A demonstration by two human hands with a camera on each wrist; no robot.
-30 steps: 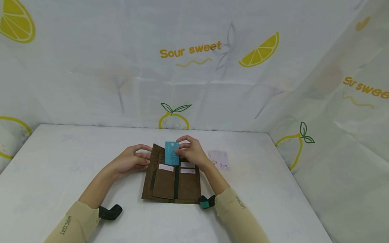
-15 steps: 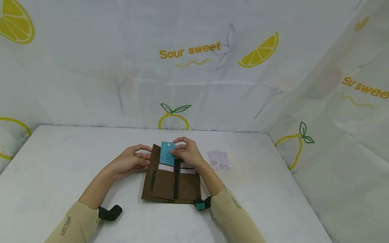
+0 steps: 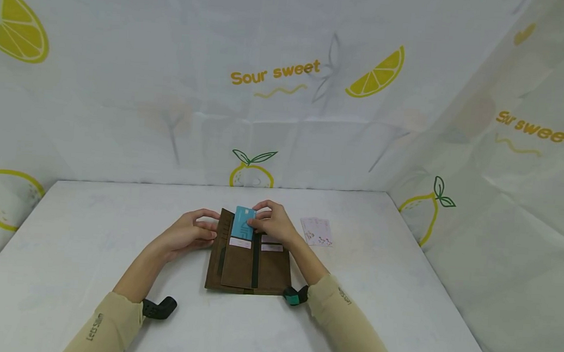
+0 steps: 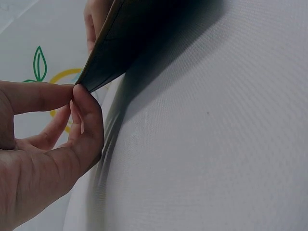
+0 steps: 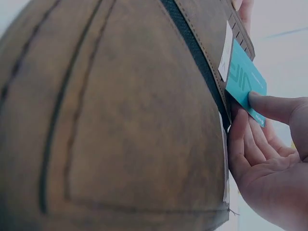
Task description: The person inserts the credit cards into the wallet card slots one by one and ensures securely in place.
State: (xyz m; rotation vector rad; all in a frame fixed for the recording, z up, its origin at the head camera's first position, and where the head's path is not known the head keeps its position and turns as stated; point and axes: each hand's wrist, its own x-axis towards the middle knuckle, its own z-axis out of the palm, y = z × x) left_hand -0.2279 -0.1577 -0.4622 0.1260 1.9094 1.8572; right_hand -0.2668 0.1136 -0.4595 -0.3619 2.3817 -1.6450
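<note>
An unfolded brown wallet [image 3: 275, 271] lies on the table, its left flap tilted up. My left hand [image 3: 190, 232] pinches that flap's outer edge between thumb and finger, plain in the left wrist view at the wallet's dark underside [image 4: 113, 57]. Between thumb and fingers my right hand [image 3: 274, 222] holds a blue card [image 3: 242, 223] by its right side. The card's lower edge sits at a slot just above a white card [image 3: 240, 243]; how deep it reaches I cannot tell. In the right wrist view the thumb presses the blue card's face [image 5: 245, 82].
Pale pink printed cards [image 3: 317, 232] lie fanned on the white table [image 3: 377, 292], right of the wallet. More white card edges [image 3: 272, 248] show in the wallet's right half. A lemon-patterned cloth [image 3: 285, 132] stands behind the table.
My right hand has shifted the blue card left, in line above the white card; in the last half second the card has tilted slightly. My left hand keeps its place on the flap.
</note>
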